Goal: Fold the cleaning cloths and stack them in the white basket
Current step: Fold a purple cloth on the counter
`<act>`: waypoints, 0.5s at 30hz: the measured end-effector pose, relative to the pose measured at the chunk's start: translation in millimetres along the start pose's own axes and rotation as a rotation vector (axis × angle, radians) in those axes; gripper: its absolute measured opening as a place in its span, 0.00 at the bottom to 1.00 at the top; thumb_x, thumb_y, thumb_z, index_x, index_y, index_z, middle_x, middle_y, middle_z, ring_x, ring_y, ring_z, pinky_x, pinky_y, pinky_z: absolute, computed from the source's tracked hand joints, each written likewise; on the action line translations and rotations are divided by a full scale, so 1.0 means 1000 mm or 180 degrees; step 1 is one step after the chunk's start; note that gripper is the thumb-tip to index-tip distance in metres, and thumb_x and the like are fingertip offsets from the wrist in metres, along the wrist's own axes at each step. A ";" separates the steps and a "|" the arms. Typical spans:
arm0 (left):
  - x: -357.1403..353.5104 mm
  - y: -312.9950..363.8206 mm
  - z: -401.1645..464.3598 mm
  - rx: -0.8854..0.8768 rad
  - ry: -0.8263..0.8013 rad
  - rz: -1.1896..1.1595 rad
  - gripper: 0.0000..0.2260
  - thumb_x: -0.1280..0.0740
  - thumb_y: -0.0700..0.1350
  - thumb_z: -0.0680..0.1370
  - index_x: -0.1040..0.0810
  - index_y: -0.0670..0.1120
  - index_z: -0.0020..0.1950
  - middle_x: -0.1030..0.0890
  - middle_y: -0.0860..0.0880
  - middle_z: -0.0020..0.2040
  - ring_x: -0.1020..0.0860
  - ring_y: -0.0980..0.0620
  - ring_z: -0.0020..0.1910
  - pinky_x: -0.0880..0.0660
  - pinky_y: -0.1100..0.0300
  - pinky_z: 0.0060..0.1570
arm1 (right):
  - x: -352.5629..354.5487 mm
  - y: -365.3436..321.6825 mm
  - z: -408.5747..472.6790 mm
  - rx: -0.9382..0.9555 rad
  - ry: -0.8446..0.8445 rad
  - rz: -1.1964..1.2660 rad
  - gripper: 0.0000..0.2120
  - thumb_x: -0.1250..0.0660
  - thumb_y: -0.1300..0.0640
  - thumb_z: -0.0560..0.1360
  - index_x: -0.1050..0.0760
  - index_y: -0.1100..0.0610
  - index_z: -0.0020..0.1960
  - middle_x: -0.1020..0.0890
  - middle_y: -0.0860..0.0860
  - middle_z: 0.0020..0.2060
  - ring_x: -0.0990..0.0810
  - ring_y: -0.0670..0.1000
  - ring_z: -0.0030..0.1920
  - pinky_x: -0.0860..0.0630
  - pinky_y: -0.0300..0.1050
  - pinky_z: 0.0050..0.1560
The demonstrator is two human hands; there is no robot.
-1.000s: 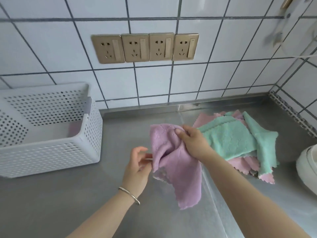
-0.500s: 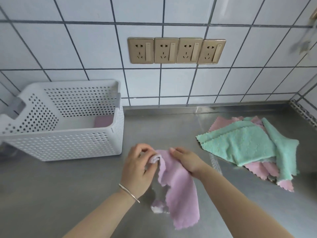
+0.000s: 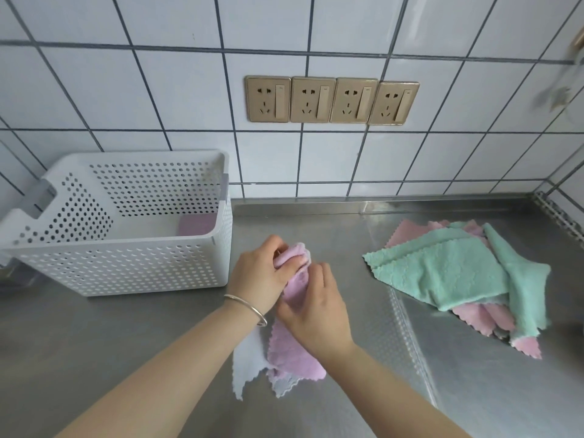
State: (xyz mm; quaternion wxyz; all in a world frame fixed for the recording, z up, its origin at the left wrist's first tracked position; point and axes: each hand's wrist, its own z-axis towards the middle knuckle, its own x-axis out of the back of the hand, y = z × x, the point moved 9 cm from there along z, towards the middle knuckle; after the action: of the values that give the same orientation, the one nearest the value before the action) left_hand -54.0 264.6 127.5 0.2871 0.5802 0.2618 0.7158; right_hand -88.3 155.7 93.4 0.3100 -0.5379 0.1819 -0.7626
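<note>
Step in hand, as I judge it: sorting out purple cloth (image 3: 295, 352) before first fold. Left hand (image 3: 257, 276) grips bunched top end; right hand (image 3: 316, 311) pinches cloth just below. Cloth over steel counter (image 3: 126, 343), beside white basket (image 3: 126, 267), long axis running away from me, lower end trailing on counter (pale underside showing). Next I need corners found, cloth spread flat. Unfolded pile (image 3: 458, 273) waits at right.

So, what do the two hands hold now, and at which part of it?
Both hold the purple cloth. The left hand grips its bunched upper end; the right hand grips it just below, near the middle. The lower part lies on the steel counter.
</note>
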 end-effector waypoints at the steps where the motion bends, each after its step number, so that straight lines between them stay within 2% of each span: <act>1: 0.000 0.003 0.002 -0.0022 -0.0010 0.0066 0.12 0.31 0.56 0.72 0.31 0.51 0.38 0.24 0.53 0.32 0.23 0.47 0.36 0.29 0.57 0.37 | 0.003 0.001 0.003 -0.0131 0.0135 0.0051 0.19 0.34 0.49 0.65 0.33 0.57 0.51 0.29 0.48 0.41 0.27 0.52 0.39 0.32 0.41 0.31; 3: 0.002 0.010 0.004 -0.0203 0.0088 0.0207 0.13 0.30 0.55 0.71 0.31 0.50 0.36 0.26 0.53 0.29 0.24 0.46 0.34 0.30 0.57 0.35 | 0.009 0.000 0.008 -0.0209 0.0292 0.0158 0.20 0.34 0.53 0.66 0.31 0.58 0.56 0.29 0.47 0.42 0.26 0.51 0.41 0.33 0.40 0.34; 5: 0.007 0.022 0.003 -0.0611 0.0278 0.0303 0.13 0.32 0.54 0.73 0.29 0.46 0.37 0.26 0.51 0.29 0.25 0.44 0.32 0.31 0.57 0.32 | 0.014 -0.003 0.012 -0.0171 0.0356 0.0185 0.23 0.36 0.59 0.66 0.31 0.59 0.61 0.24 0.50 0.44 0.23 0.54 0.42 0.33 0.41 0.35; 8: 0.016 0.037 0.003 -0.1203 0.0469 0.0340 0.11 0.41 0.53 0.74 0.29 0.46 0.42 0.21 0.47 0.32 0.23 0.43 0.30 0.29 0.59 0.27 | 0.017 0.008 0.019 -0.0421 0.0185 -0.0026 0.26 0.39 0.61 0.66 0.32 0.58 0.65 0.19 0.55 0.46 0.21 0.61 0.44 0.35 0.44 0.36; 11: 0.032 0.036 0.012 -0.1366 0.0626 0.0376 0.05 0.44 0.49 0.74 0.34 0.48 0.44 0.27 0.49 0.28 0.27 0.46 0.25 0.34 0.63 0.25 | 0.021 0.049 0.023 -0.0874 -0.0119 -0.0570 0.20 0.41 0.62 0.69 0.29 0.56 0.61 0.18 0.56 0.44 0.21 0.61 0.45 0.35 0.45 0.37; 14: 0.051 0.030 0.026 -0.1283 0.0743 0.0406 0.05 0.42 0.43 0.76 0.32 0.43 0.43 0.31 0.55 0.31 0.31 0.49 0.25 0.38 0.68 0.24 | 0.038 0.089 0.030 -0.1206 -0.0119 -0.0873 0.14 0.41 0.67 0.70 0.26 0.58 0.53 0.19 0.58 0.40 0.22 0.61 0.41 0.35 0.44 0.35; 15: 0.055 0.028 0.032 -0.1220 0.0772 0.0479 0.05 0.39 0.40 0.77 0.31 0.40 0.42 0.31 0.55 0.32 0.31 0.50 0.25 0.40 0.74 0.24 | 0.041 0.097 0.036 -0.1188 -0.0126 -0.0865 0.12 0.41 0.68 0.70 0.24 0.59 0.50 0.19 0.59 0.39 0.22 0.61 0.41 0.35 0.44 0.34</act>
State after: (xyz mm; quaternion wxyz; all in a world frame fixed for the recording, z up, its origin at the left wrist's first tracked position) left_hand -35.0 286.1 191.0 0.3043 0.4427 0.1097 0.8363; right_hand -37.0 58.1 76.4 0.1032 -0.6203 0.2395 -0.7397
